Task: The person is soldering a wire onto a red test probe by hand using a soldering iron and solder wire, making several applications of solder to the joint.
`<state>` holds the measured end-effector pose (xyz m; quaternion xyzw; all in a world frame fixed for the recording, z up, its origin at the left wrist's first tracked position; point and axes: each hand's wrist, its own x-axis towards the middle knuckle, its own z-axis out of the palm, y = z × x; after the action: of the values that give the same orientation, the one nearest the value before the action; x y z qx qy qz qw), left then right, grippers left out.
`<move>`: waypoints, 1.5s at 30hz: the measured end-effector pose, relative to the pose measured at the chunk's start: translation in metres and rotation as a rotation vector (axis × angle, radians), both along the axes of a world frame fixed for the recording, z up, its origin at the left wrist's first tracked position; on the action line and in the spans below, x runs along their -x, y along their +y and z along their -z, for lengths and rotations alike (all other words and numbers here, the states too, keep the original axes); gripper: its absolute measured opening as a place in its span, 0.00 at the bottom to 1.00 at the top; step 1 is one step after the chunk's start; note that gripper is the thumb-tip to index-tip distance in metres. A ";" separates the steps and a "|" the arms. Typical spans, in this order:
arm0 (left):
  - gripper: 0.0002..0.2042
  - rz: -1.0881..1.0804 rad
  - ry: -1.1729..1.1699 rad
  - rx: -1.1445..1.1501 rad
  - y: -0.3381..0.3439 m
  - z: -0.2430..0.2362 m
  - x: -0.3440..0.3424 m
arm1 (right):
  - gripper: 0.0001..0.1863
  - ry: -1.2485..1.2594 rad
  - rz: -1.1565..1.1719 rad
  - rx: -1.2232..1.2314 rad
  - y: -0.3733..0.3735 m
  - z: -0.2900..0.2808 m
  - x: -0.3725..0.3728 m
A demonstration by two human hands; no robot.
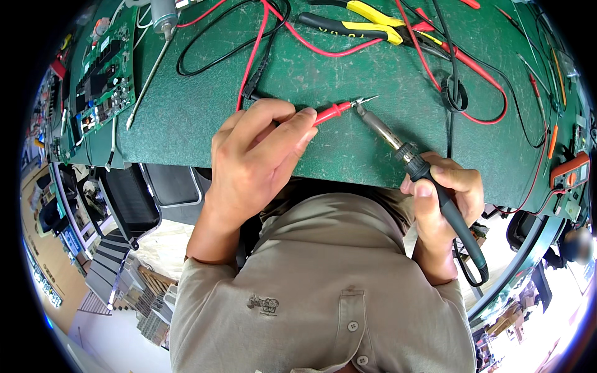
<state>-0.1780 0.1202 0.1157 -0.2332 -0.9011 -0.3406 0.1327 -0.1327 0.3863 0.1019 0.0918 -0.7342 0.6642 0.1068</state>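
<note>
Pinched between the thumb and fingers of my left hand (252, 152) is a red test probe (333, 113), its bare metal tip pointing right. My right hand (451, 193) is closed round the dark handle of a soldering iron (435, 180). The iron slants up and left, and its tip meets or nearly meets the metal part of the probe; I cannot tell whether they touch. Both tools are held over the green work mat (267, 140). A black angled plug (252, 86) on a cable lies just beyond my left hand.
Yellow-and-black pliers (367, 25) lie at the back among red and black leads. A circuit board (106, 81) and a grey metal cylinder (165, 15) with a rod are at left. On the right edge sits an orange multimeter (569, 173). Black chairs (127, 196) stand below left.
</note>
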 end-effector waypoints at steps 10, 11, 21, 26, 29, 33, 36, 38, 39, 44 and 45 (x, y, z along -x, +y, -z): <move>0.12 0.007 -0.046 0.010 -0.003 -0.005 -0.007 | 0.14 0.061 -0.011 0.028 -0.005 -0.002 -0.004; 0.13 0.007 -0.043 0.012 -0.003 -0.008 -0.007 | 0.14 0.024 0.017 0.000 -0.006 -0.004 -0.006; 0.07 -0.020 0.049 -0.026 0.004 -0.018 -0.005 | 0.10 -0.041 0.074 -0.096 -0.006 -0.018 0.004; 0.06 -0.027 0.086 -0.024 0.001 -0.020 -0.010 | 0.10 -0.041 0.020 -0.092 -0.006 -0.010 0.007; 0.06 -0.012 0.126 -0.040 -0.001 -0.011 -0.013 | 0.09 -0.042 0.024 -0.075 -0.007 -0.006 0.003; 0.06 -0.011 0.125 -0.040 0.000 -0.011 -0.016 | 0.09 -0.056 0.045 0.057 -0.012 -0.010 0.000; 0.06 -0.010 0.127 -0.033 0.000 -0.012 -0.018 | 0.08 -0.053 0.013 0.029 -0.011 -0.013 -0.002; 0.07 -0.008 0.124 -0.030 -0.001 -0.012 -0.018 | 0.08 -0.054 0.000 0.039 -0.011 -0.016 -0.001; 0.07 -0.009 0.120 -0.027 -0.001 -0.012 -0.017 | 0.08 -0.060 -0.007 0.045 -0.012 -0.017 -0.001; 0.08 -0.019 0.055 -0.025 -0.002 -0.020 -0.017 | 0.08 -0.061 0.004 0.007 -0.012 -0.019 0.002; 0.08 -0.015 0.057 -0.030 -0.001 -0.018 -0.016 | 0.08 -0.055 0.011 0.000 -0.011 -0.019 0.001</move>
<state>-0.1616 0.1191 0.1342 -0.2341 -0.8934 -0.3464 0.1644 -0.1339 0.3749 0.1208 0.0692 -0.7373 0.6659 0.0902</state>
